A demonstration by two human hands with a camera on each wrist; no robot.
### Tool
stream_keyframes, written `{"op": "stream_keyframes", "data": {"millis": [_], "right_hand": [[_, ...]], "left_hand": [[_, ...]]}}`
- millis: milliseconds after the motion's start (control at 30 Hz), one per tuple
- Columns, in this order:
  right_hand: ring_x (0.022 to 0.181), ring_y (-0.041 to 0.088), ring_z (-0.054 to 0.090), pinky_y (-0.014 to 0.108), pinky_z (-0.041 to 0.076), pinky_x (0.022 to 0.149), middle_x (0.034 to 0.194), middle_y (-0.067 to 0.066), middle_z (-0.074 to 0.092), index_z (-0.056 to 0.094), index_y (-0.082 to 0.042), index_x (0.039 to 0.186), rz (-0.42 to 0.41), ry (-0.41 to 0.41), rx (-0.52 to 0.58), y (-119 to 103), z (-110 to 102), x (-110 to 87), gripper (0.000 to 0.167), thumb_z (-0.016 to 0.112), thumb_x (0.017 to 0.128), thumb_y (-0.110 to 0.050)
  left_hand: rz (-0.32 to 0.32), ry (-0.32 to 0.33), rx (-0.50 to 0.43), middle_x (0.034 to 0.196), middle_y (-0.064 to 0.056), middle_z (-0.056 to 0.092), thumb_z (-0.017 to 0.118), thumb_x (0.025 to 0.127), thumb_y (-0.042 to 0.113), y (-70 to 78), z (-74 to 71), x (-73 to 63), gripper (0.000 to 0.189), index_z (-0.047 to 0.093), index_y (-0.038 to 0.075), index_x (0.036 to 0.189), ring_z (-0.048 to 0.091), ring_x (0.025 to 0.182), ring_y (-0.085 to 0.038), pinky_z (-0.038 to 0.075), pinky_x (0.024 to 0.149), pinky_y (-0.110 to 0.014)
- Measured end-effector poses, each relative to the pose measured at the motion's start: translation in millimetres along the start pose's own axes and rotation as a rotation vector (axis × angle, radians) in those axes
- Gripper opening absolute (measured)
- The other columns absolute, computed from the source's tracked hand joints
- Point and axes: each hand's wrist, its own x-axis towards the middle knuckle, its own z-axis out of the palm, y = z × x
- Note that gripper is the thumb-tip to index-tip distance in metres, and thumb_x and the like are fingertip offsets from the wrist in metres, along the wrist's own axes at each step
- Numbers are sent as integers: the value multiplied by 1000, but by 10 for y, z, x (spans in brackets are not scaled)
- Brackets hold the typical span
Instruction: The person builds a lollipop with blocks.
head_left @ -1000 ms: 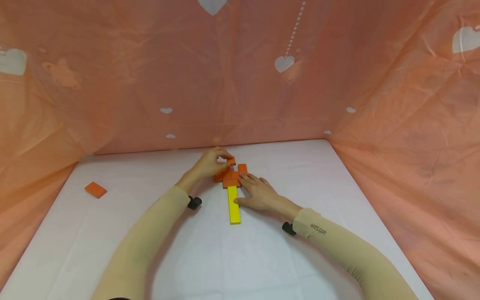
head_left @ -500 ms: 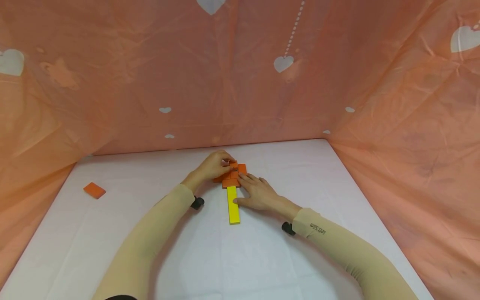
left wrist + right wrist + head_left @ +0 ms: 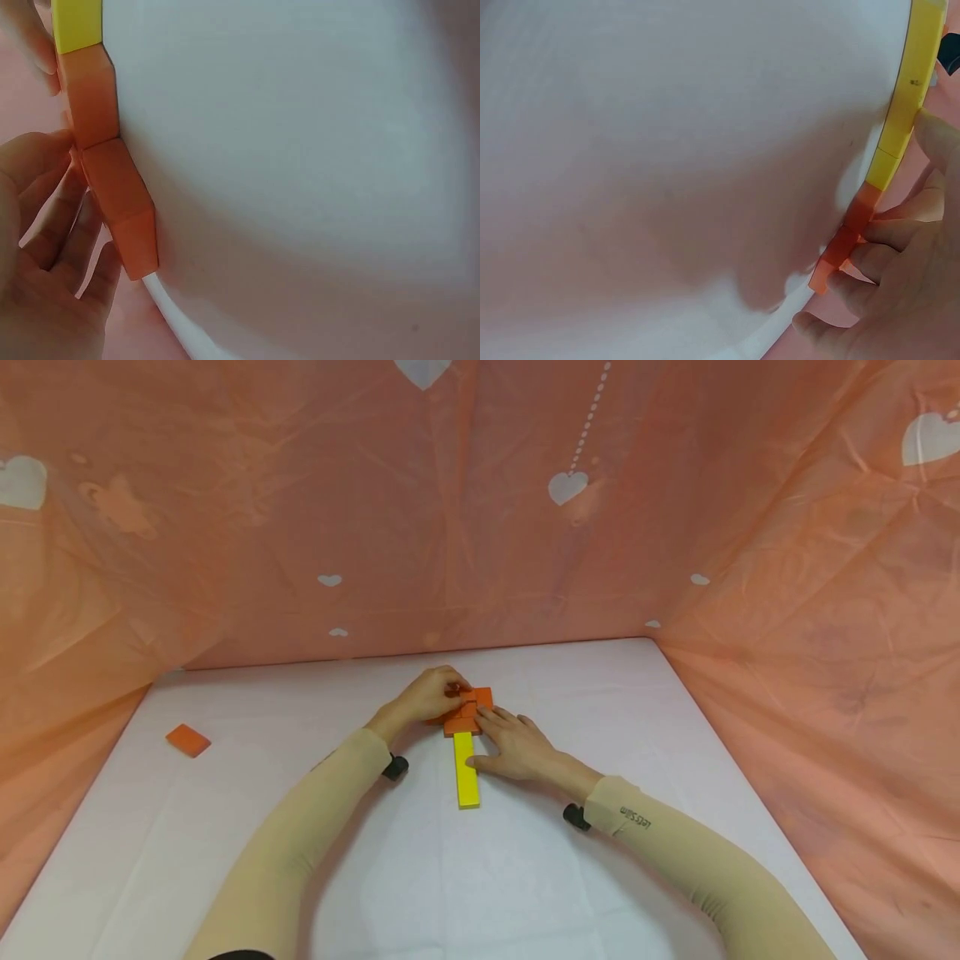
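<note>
Flat orange blocks point(image 3: 461, 725) lie joined in a cluster on the white table, with a yellow strip point(image 3: 467, 772) running from their near side. At the cluster's far end my left hand point(image 3: 426, 695) pinches a small orange block between thumb and fingers; the hand partly hides it and the cluster's left part. My right hand point(image 3: 519, 748) lies with extended fingers along the cluster's right side, its thumb at the yellow strip's edge. The left wrist view shows orange side faces point(image 3: 94, 105) beside the left fingertips. In the right wrist view, fingertips touch the orange row point(image 3: 844, 244).
A single orange block point(image 3: 188, 740) lies apart on the left of the table. Pinkish-orange cloth point(image 3: 450, 527) with white hearts hangs behind the table and along both sides. A small black camera point(image 3: 395, 767) is worn at the left wrist, another point(image 3: 576, 816) at the right.
My left hand has lowered the small orange block toward me, from beyond the cluster into the gap at its far end. My right hand has stayed in place.
</note>
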Motion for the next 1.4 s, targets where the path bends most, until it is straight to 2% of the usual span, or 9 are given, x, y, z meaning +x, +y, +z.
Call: {"op": "stream_keyframes", "data": {"millis": [267,500,667,800,900,1033,1233,1400], "right_hand": [[158,31,22,61,22,124,171,8,26,35,-8,162,1,0,-8,-23,-7,14,85,62,99,-58],[157,32,23,61,23,124,171,9,26,36,-8,162,-3,4,-6,-39,-6,28,84,62,99,-57],[157,32,23,61,23,123,171,9,27,36,-8,162,-2,3,-5,-44,3,36,84,63,99,-57],[157,32,24,62,23,123,171,8,27,36,-9,162,4,0,-6,-44,11,46,85,63,98,-57],[157,32,24,62,23,123,171,7,27,36,-9,162,7,-1,-5,-47,10,44,84,63,98,-57],[157,32,23,61,21,124,171,6,25,36,-9,162,12,-3,-1,-54,-3,33,83,62,99,-56],[158,32,22,60,20,125,172,6,25,36,-9,162,20,-4,9,-60,-19,11,82,63,99,-55],[157,33,23,60,21,124,171,7,25,36,-9,162,18,3,13,-59,-16,11,82,64,99,-54]], "left_hand": [[-29,-31,-24,125,-13,67,69,101,15,-29,3,-24,27,73,4,125,62,111,-29,52,104,-45],[-46,-37,-41,129,-14,66,68,101,12,-9,-12,-59,28,71,3,127,61,117,-30,50,107,-45],[-5,5,-32,130,-17,64,67,100,10,-33,3,-82,30,69,-2,128,63,119,-34,51,107,-48],[-13,51,-59,135,-17,62,65,101,10,-45,-49,-145,33,66,-1,132,61,125,-37,51,107,-51],[-47,99,-104,141,-15,60,63,102,11,-51,-143,-245,36,65,2,137,57,130,-37,46,111,-55],[-56,190,-129,143,-13,59,63,103,12,-119,-284,-414,37,64,4,139,55,130,-36,43,112,-58],[-42,277,-113,138,-14,60,64,102,10,-316,-508,-716,36,65,3,138,58,123,-35,47,105,-54],[-66,319,-73,141,-18,58,64,102,8,-537,-716,-1036,37,63,2,138,58,122,-37,47,101,-55]]}}
